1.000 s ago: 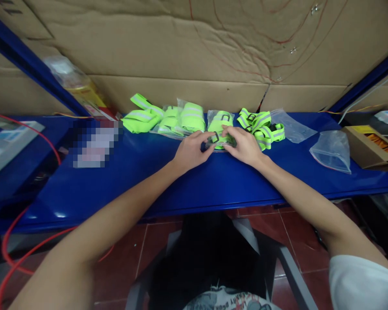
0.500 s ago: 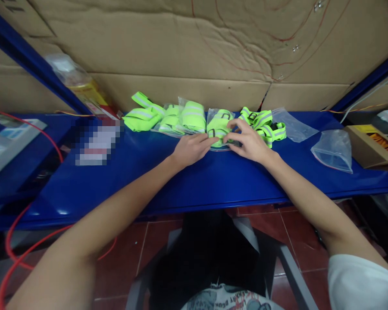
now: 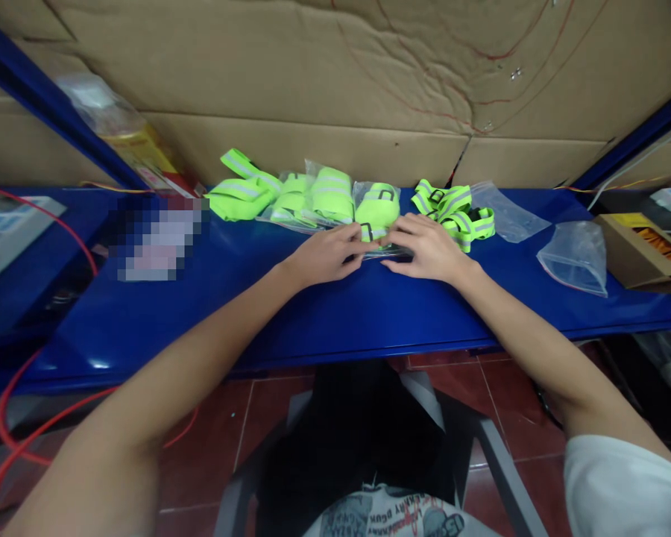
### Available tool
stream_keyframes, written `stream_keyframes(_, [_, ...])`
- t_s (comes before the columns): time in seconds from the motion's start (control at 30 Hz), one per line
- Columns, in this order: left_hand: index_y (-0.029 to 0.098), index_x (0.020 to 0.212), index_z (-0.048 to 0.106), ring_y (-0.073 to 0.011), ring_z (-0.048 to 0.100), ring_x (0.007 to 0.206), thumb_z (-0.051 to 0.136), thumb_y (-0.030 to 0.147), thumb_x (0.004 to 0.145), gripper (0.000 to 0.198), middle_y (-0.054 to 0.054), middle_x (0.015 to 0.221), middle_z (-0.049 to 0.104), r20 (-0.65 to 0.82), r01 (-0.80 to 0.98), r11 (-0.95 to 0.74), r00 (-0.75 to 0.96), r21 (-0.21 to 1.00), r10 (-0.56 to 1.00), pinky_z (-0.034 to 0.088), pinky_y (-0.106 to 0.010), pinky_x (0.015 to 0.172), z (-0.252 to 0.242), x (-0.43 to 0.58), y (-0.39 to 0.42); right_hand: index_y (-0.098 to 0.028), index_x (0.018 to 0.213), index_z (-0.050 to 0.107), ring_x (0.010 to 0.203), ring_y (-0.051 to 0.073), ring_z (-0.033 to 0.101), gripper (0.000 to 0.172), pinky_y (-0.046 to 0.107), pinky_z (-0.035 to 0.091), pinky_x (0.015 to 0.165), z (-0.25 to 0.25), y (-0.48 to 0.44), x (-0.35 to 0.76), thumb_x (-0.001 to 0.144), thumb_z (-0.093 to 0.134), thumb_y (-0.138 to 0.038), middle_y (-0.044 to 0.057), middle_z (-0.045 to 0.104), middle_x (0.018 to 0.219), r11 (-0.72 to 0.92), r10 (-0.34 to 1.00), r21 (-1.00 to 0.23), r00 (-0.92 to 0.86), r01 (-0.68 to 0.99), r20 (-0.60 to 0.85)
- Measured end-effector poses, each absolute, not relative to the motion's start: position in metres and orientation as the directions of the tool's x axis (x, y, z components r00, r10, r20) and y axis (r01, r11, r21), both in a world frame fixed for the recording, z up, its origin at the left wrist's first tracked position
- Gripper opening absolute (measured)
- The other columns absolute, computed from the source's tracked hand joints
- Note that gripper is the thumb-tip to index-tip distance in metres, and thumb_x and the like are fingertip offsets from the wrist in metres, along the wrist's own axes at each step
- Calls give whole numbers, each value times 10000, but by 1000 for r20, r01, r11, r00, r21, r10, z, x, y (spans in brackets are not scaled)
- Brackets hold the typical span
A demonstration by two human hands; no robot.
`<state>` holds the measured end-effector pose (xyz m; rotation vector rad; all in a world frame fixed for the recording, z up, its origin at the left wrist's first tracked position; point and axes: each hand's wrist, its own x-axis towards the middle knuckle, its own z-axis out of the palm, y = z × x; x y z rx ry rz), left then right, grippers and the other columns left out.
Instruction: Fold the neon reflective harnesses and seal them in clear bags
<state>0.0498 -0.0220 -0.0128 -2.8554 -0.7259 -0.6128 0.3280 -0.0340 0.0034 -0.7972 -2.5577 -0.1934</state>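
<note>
A clear zip bag (image 3: 359,195) with a folded neon-yellow reflective strap (image 3: 378,205) and black buckles inside lies at the middle of the blue shelf. My left hand (image 3: 329,256) grips the left part of its near edge, fingers bent. At the right part of that edge, my right hand (image 3: 428,247) has its fingers curled over the bag and its thumb below. The fingertips of both hands nearly meet and partly hide the bag's opening. Left of it rest bagged straps (image 3: 332,195) and a loose folded strap (image 3: 238,198). Beyond my right hand sits a loose bundled strap (image 3: 452,209).
Two flat clear bags (image 3: 578,253) lie to the right, near an open cardboard box (image 3: 637,250) with orange packets. A bottle with yellow contents (image 3: 128,142) leans at the back left. Red cable (image 3: 11,418) loops at the left. Cardboard (image 3: 291,74) lines the back.
My right hand has come down from the strap to the bag's near edge, its fingers closer together. My left fingers have bent more. The view has shifted slightly.
</note>
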Motion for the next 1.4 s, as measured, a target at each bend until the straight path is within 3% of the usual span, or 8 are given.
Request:
stream_keyframes(0.13, [206, 1323, 740, -215, 675, 979, 578, 293, 1040, 337, -93, 1107, 658, 426, 490, -871, 778, 46, 461, 569, -312, 805, -13, 52, -28, -217, 1051, 738, 973, 263, 650, 252, 392, 461, 835, -9, -34, 318, 1081, 588, -417, 97, 733, 1048, 827, 451, 84, -746, 555, 489])
stream_keyframes(0.27, [209, 1577, 570, -233, 706, 1041, 626, 319, 988, 602, -111, 1246, 674, 433, 524, -848, 747, 84, 505, 596, -322, 810, -13, 51, -31, -217, 1088, 729, 955, 259, 660, 279, 386, 480, 847, -14, -30, 320, 1093, 570, -446, 94, 741, 1034, 824, 462, 68, -736, 563, 495])
stream_keyframes(0.37, [211, 1616, 529, -255, 720, 1135, 652, 316, 976, 660, -113, 1305, 703, 465, 560, -827, 722, 42, 512, 606, -326, 853, -14, 51, -31, -214, 1150, 727, 980, 272, 675, 299, 394, 502, 879, -12, -29, 324, 1083, 588, -471, 104, 760, 1065, 812, 482, 54, -721, 581, 498])
stream_keyframes(0.63, [223, 1246, 740, -229, 744, 1027, 482, 259, 1118, 290, -96, 1107, 767, 531, 548, -807, 762, -222, 371, 584, -324, 783, -15, 49, -25, -221, 1232, 735, 995, 292, 700, 319, 407, 495, 855, -9, -30, 321, 1052, 628, -463, 113, 791, 1103, 777, 549, 10, -687, 629, 476])
stream_keyframes(0.83, [216, 1141, 763, -208, 757, 973, 502, 255, 1124, 264, -88, 1109, 795, 553, 519, -827, 763, -217, 335, 575, -325, 753, -20, 48, -20, -212, 1247, 776, 1024, 302, 699, 361, 427, 525, 881, -12, -28, 324, 1052, 649, -487, 122, 772, 1102, 800, 491, 61, -709, 597, 507])
stream_keyframes(0.97, [208, 1104, 764, -194, 760, 921, 510, 245, 1125, 258, -67, 1079, 807, 551, 520, -794, 781, -314, 294, 539, -313, 689, -22, 48, -19, -216, 1208, 804, 1098, 322, 695, 331, 470, 540, 929, -14, -27, 324, 1058, 646, -464, 145, 756, 1209, 811, 438, 94, -706, 577, 557])
stream_keyframes(1.1, [215, 1135, 765, -190, 756, 931, 507, 234, 1126, 259, -65, 1092, 803, 542, 511, -794, 791, -329, 284, 524, -303, 674, -24, 50, -20, -242, 1194, 812, 1257, 343, 671, 291, 539, 523, 1057, -16, -27, 321, 1043, 675, -450, 134, 735, 1349, 835, 451, 12, -697, 550, 557])
stream_keyframes(1.4, [178, 1061, 764, -209, 740, 934, 459, 221, 1132, 317, -93, 1047, 786, 495, 544, -783, 791, -301, 358, 514, -319, 668, -26, 53, -19, -233, 1164, 820, 1249, 324, 704, 264, 518, 582, 1073, -18, -27, 322, 1037, 679, -417, 132, 756, 1322, 841, 482, -68, -688, 536, 543])
